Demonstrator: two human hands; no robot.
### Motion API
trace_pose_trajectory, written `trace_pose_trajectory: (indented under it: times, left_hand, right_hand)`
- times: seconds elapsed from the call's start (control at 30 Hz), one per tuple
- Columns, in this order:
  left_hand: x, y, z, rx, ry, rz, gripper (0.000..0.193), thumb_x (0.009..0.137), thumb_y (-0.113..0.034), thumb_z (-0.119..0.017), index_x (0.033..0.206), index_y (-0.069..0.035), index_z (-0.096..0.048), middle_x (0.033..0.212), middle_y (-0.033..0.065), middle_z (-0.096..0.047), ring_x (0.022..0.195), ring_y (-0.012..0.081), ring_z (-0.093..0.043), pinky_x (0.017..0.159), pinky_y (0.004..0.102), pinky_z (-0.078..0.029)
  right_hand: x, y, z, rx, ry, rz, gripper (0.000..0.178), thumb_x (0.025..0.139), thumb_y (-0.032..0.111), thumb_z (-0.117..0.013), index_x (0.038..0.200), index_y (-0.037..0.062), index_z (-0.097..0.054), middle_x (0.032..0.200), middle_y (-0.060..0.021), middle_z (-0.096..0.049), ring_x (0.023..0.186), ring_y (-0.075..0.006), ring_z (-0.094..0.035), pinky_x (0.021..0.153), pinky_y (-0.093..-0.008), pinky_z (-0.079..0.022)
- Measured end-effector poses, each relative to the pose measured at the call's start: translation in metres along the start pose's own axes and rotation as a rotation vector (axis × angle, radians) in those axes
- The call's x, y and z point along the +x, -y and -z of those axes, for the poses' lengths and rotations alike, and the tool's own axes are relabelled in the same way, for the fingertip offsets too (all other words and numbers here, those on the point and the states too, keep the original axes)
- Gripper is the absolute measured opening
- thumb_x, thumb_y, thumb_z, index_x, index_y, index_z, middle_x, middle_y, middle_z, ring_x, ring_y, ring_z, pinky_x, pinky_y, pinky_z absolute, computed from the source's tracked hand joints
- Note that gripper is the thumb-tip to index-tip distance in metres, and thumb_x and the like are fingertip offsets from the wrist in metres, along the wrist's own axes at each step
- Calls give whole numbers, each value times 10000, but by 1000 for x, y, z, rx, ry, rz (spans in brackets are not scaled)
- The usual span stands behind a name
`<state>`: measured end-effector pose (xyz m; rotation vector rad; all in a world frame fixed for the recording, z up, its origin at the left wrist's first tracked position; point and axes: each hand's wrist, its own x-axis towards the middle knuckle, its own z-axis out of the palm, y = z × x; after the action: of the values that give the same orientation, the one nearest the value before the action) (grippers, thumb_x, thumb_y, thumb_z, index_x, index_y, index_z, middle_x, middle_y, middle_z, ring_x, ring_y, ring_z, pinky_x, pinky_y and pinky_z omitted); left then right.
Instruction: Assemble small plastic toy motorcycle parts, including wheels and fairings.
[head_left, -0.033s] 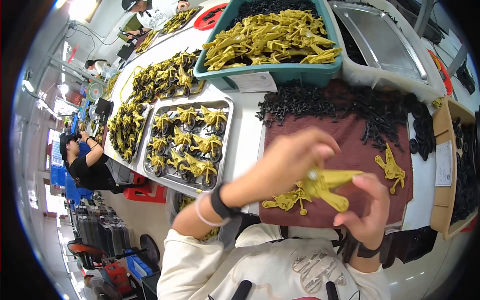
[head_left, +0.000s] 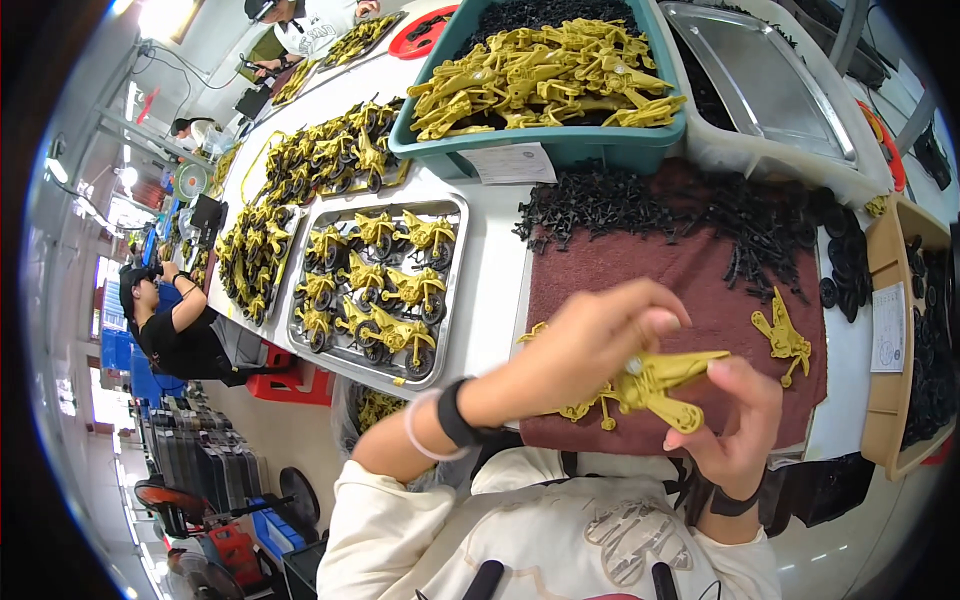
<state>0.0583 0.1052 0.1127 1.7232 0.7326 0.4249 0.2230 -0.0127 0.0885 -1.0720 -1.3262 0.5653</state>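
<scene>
Having sunk slightly, the yellow body [head_left: 655, 380] sat above the cloth [head_left: 740, 325], between our curled left hand [head_left: 595, 330] and half-open right hand [head_left: 738, 428]; we couldn't tell whether either gripped it. Light and stiff, we judged, with thin prongs: best pinched at the thick middle.

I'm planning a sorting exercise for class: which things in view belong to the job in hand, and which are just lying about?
Likely the job's:
held yellow piece
yellow pieces in teal bin
small black parts
maroon cloth

Likely just lying about:
red stool
green fan
</scene>
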Motion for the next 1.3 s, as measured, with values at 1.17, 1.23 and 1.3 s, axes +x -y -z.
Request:
trace_pose_trajectory:
  times: [1.17,1.23,1.3]
  left_hand:
    - [-69,-5,-36,-275,614,137,574,789,-188,-641,1239,32,-360,1113,164,-499,1031,254,-536,894,359,-431]
    - [-68,-1,-36,-418,667,199,555,792,-149,-618,1238,36,-345,1124,166,-491,1032,242,-540,888,361,-434]
    - [-70,6,-37,-452,716,223,600,797,-130,-611,1285,48,-311,1139,157,-492,1027,232,-543,884,358,-439]
  right_hand:
    - [-31,4,15,153,335,246,190,653,27,-785,805,26,-671,587,-32,-591,428,-160,-534,392,-249,-399]
    - [-35,3,12,171,300,199,177,650,16,-778,793,27,-676,564,-23,-569,417,-156,-526,385,-252,-394]
    - [-37,3,11,214,285,168,178,645,9,-775,793,26,-679,560,-29,-563,412,-161,-523,380,-257,-395]
